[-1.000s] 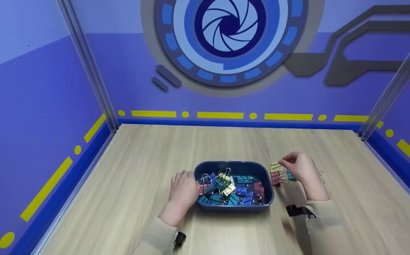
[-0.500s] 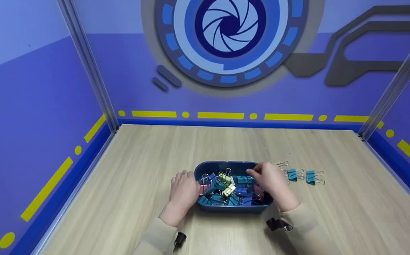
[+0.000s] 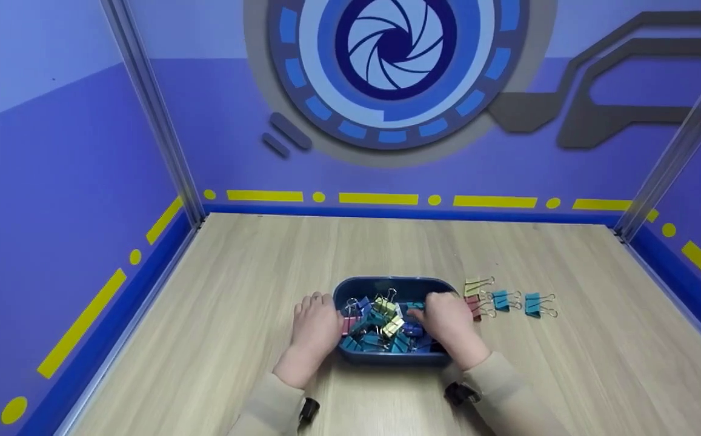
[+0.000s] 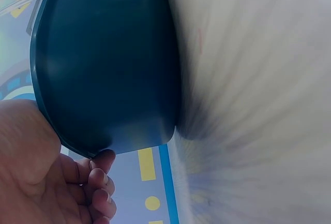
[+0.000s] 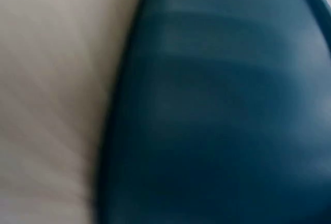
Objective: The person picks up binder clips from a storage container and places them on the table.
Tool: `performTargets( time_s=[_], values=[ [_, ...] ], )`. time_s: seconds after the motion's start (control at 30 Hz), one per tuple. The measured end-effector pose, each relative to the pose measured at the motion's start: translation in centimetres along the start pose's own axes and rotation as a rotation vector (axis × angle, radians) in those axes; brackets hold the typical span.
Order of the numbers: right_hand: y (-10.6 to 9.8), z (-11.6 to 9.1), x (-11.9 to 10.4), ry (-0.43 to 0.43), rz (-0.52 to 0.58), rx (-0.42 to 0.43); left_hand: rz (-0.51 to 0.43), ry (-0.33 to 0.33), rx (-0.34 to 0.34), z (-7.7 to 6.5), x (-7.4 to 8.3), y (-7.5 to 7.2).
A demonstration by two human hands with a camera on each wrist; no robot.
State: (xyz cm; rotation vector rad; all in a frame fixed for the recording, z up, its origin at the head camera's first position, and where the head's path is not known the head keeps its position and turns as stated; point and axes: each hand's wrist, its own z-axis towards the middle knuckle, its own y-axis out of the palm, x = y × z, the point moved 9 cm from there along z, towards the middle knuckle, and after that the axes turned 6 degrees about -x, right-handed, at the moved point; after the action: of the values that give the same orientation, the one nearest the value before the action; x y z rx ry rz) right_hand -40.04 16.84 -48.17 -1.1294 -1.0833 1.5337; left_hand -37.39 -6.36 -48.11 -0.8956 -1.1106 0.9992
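Note:
A dark blue box (image 3: 386,358) stands on the table with several binder clips (image 3: 391,326) in teal, yellow, blue and red inside. My left hand (image 3: 315,324) grips the box's left end; in the left wrist view its fingers (image 4: 101,180) curl beside the rim. My right hand (image 3: 449,321) reaches over the right end into the box, thumb towards the teal and blue clips. Its fingertips are hidden, and I cannot tell whether they hold a clip. Right of the box lie a yellow binder clip (image 3: 476,286), a red one (image 3: 473,306) and two teal ones (image 3: 532,304).
The wooden table (image 3: 265,260) extends around the box. Blue and purple panels (image 3: 217,133) enclose its back and sides, with metal posts (image 3: 162,121) at the corners. The right wrist view is blurred and filled mostly by the box's outer wall (image 5: 207,105).
My right hand has left the yellow binder clip on the table, moved left to the box and lowered into its right part. My left hand has stayed on the box.

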Motion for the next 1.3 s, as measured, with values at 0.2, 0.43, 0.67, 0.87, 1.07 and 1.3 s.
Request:
performTargets(
  time_s=[0.2, 0.43, 0.67, 0.87, 1.07, 1.3],
  values=[
    [0.1, 0.1, -0.1, -0.028, -0.002, 0.032, 0.003, 0.008, 0.013, -0.1, 0.1, 0.0],
    [0.2, 0.4, 0.4, -0.006, 0.224, 0.006, 0.000, -0.001, 0.005, 0.0, 0.0, 0.1],
    [0.3, 0.5, 0.8, 0.016, 0.401, -0.003, -0.007, -0.001, -0.001, 0.0, 0.0, 0.0],
    [0.6, 0.7, 1.1, 0.021, 0.522, -0.021, -0.006, -0.001, -0.003, 0.1, 0.0, 0.1],
    [1.1, 0.9, 1.5, 0.061, 0.625, -0.073, -0.011, -0.001, -0.002, 0.1, -0.1, 0.1],
    [1.2, 1.0, 1.8, 0.109, 0.697, -0.120, -0.016, 0.008, 0.015, 0.0, -0.1, -0.1]
  ],
)
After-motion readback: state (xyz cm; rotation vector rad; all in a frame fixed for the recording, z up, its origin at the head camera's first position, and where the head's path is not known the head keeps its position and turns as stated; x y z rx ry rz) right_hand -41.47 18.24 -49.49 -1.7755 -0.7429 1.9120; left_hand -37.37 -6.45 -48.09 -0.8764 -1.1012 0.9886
